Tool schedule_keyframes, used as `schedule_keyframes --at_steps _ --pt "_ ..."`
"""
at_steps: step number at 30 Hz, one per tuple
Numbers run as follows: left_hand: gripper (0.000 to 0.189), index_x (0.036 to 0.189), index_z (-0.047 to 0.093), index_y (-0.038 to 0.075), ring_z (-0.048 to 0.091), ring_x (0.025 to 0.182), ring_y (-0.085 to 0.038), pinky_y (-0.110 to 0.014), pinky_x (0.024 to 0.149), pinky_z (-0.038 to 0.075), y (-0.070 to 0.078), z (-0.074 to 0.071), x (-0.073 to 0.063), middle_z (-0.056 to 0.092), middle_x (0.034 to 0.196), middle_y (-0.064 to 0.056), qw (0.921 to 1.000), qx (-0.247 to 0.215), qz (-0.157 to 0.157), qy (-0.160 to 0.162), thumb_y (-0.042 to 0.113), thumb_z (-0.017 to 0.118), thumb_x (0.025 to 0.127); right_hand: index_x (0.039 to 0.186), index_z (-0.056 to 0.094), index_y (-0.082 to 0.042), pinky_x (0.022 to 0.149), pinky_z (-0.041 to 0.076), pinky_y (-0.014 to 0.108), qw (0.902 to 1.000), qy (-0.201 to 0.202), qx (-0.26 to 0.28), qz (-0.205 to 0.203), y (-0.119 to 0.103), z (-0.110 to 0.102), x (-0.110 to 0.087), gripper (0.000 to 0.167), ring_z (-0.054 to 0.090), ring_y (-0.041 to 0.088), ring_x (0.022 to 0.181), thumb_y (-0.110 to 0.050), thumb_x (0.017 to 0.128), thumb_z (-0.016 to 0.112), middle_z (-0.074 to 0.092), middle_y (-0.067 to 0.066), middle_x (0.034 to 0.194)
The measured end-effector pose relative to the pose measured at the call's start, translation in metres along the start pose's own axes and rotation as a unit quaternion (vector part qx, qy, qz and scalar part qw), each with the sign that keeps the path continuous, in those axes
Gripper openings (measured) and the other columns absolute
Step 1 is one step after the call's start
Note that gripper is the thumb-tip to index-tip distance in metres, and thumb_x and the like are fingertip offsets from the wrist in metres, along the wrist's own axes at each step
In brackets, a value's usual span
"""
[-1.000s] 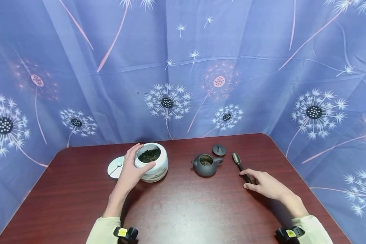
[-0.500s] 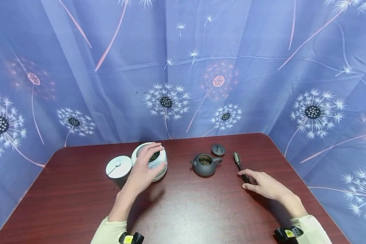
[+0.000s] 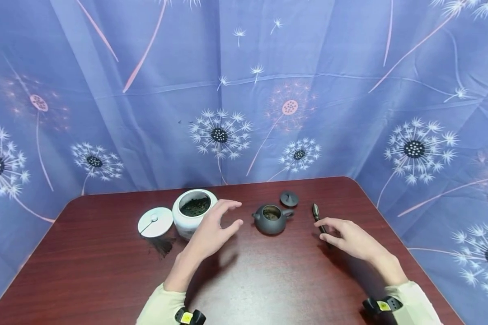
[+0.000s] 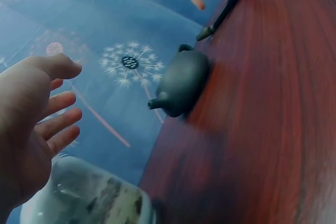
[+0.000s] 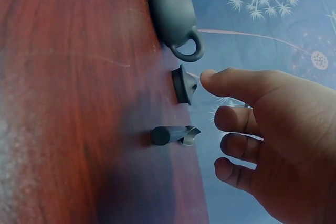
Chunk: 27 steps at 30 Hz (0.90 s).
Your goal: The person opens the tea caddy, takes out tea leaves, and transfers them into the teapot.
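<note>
My left hand point(image 3: 211, 234) is held over the table between the white jar and the dark teapot, thumb and fingers apart with nothing between them. The jar point(image 3: 183, 222) stands uncovered with dark tea leaves point(image 3: 195, 206) inside. To its right sits the small teapot point(image 3: 269, 225), lidless, its handle toward the right. My right hand point(image 3: 351, 237) hovers over a tea scoop point(image 3: 316, 211) lying on the table. In the right wrist view a gap separates its relaxed fingers from the scoop's black handle point(image 5: 164, 135).
The jar's white lid point(image 3: 156, 222) lies left of the jar, a dark tassel point(image 3: 162, 246) beside it. Behind the teapot rests its dark knobbed lid point(image 3: 288, 198). A blue dandelion-print curtain point(image 3: 166, 135) hangs along the table's point(image 3: 268, 280) far edge.
My left hand has left the jar and moved right toward the teapot. My right hand, which was at the scoop's handle, has risen off it. The scoop remains on the table.
</note>
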<state>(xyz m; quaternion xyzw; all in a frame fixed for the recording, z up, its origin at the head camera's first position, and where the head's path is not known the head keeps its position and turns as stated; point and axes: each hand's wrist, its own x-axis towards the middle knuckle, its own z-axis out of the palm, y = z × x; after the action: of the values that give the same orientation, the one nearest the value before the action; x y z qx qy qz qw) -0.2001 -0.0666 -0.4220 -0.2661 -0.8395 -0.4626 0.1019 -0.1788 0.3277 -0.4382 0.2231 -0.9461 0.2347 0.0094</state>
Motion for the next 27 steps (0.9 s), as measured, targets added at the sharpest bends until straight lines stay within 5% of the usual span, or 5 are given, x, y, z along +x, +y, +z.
schedule_keyframes --at_steps 10,27 --pt "0.038 0.126 0.063 0.018 0.059 0.114 -0.013 -0.04 0.101 0.048 -0.008 0.028 0.011 0.063 0.119 -0.002 0.9993 -0.013 -0.023 -0.026 0.022 0.072 0.089 0.126 0.063 -0.024 0.059 0.037 0.021 0.9996 0.022 0.011 -0.012 -0.007 0.001 0.007 0.03 0.039 -0.002 0.057 -0.024 0.096 0.067 0.049 -0.014 0.074" --pt "0.051 0.132 0.059 0.01 0.059 0.119 -0.026 -0.044 0.105 0.045 -0.03 0.06 0.022 0.056 0.128 -0.009 0.9954 -0.038 -0.057 -0.067 0.024 0.076 0.086 0.122 0.067 -0.019 0.066 0.04 0.022 0.9977 0.054 -0.006 -0.041 -0.015 0.003 0.024 0.029 0.046 0.0 0.069 -0.017 0.093 0.07 0.053 -0.014 0.081"
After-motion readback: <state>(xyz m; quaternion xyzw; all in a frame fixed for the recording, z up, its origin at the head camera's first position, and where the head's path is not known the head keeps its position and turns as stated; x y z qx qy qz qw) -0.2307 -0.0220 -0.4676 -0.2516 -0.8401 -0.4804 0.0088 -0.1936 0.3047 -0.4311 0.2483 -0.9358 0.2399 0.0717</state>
